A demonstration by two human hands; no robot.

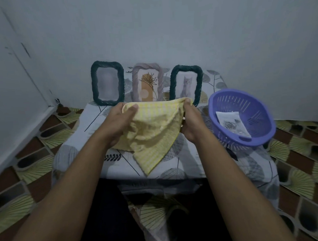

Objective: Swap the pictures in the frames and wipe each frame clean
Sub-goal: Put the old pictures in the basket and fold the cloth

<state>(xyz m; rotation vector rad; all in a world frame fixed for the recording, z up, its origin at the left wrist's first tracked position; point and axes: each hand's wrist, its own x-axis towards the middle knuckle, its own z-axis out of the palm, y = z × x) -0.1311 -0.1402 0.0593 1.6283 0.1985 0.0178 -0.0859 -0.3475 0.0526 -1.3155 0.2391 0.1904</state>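
Observation:
Three woven frames stand against the wall at the back of the small table. The left dark frame (107,83) holds a blurred picture. The middle pale frame (147,80) shows a flower drawing. The right dark frame (186,82) shows a kitten. In front of them I hold a yellow checked cloth (151,131) stretched above the table. My left hand (118,120) grips its upper left edge, thumb on top. My right hand (191,122) pinches its upper right corner. The cloth's lower point hangs down to the tabletop and hides the frames' bottom edges.
A purple plastic basket (260,134) sits at the table's right, with a printed picture (231,123) lying inside. The table wears a leaf-patterned cover (93,141). Patterned floor mats (37,158) surround it, and walls close in at the back and left.

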